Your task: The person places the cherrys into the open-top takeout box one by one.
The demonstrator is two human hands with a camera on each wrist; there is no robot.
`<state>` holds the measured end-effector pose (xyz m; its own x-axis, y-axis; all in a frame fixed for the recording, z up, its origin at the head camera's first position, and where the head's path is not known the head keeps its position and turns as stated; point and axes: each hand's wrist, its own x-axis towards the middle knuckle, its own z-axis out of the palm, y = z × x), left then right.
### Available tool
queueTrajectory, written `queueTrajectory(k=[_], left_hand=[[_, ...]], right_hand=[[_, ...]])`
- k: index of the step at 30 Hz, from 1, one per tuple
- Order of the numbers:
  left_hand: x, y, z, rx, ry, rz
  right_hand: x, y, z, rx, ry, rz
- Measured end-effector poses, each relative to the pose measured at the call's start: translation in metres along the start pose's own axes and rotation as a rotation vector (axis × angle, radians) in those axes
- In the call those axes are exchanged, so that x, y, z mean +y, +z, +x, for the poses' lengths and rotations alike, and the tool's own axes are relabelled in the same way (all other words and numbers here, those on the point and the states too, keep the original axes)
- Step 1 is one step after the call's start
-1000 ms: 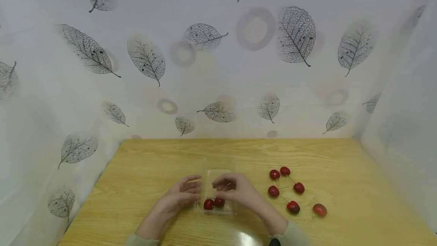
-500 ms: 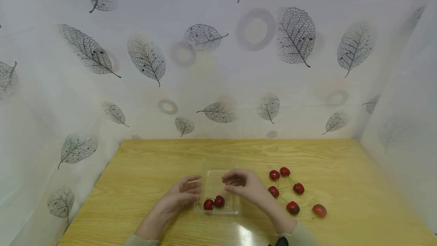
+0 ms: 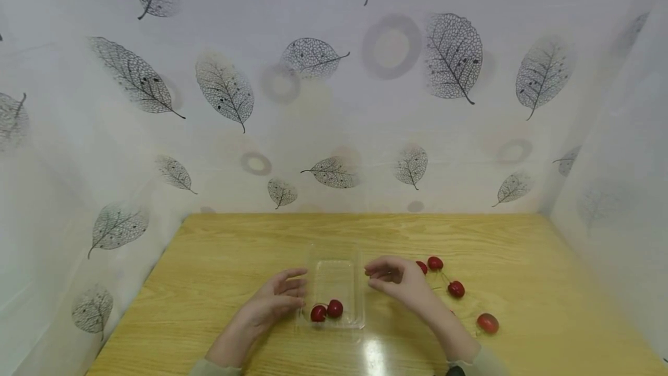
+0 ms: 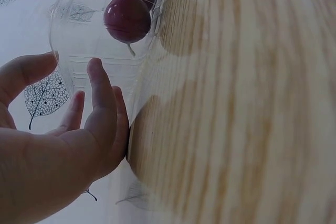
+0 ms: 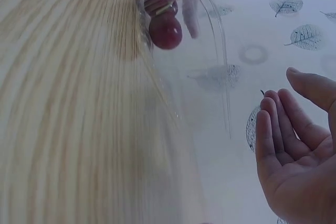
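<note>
A clear plastic container (image 3: 334, 280) stands on the table, with two dark red cherries (image 3: 334, 308) at its near end. Their stems show in the left wrist view. At the container's left side is my left hand (image 3: 268, 303), its fingers extended along the wall and its thumb (image 4: 31, 72) by the rim. My right hand (image 3: 404, 286) is in the air just right of the container, apart from it. In the right wrist view its loosely bent fingers (image 5: 286, 129) hold nothing.
Several loose cherries (image 3: 456, 289) with stems lie on the wooden table (image 3: 235, 248) to the right, some partly hidden behind my right hand. One paler red cherry (image 3: 487, 323) lies nearer the front. A leaf-printed white sheet (image 3: 334, 103) encloses the back and sides.
My right hand has moved right, from above the cherries in the container to outside its right side. Both cherries inside are now uncovered. The left hand has stayed in place.
</note>
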<state>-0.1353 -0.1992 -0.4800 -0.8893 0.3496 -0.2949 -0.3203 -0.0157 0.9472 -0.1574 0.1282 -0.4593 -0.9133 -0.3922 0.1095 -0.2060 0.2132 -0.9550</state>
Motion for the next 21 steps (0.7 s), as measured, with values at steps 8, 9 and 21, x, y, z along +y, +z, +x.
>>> queueTrajectory(k=[8, 9, 21], left_hand=[[0.001, 0.000, 0.000, 0.012, -0.007, 0.012], [0.001, 0.000, 0.000, 0.011, -0.005, 0.013], [-0.001, -0.002, 0.000, -0.025, 0.018, 0.023]], right_hand=[[0.001, -0.022, -0.011, 0.040, 0.041, 0.002], [0.001, -0.025, -0.012, 0.041, 0.054, 0.006], [0.002, -0.047, -0.019, 0.124, 0.121, -0.042]])
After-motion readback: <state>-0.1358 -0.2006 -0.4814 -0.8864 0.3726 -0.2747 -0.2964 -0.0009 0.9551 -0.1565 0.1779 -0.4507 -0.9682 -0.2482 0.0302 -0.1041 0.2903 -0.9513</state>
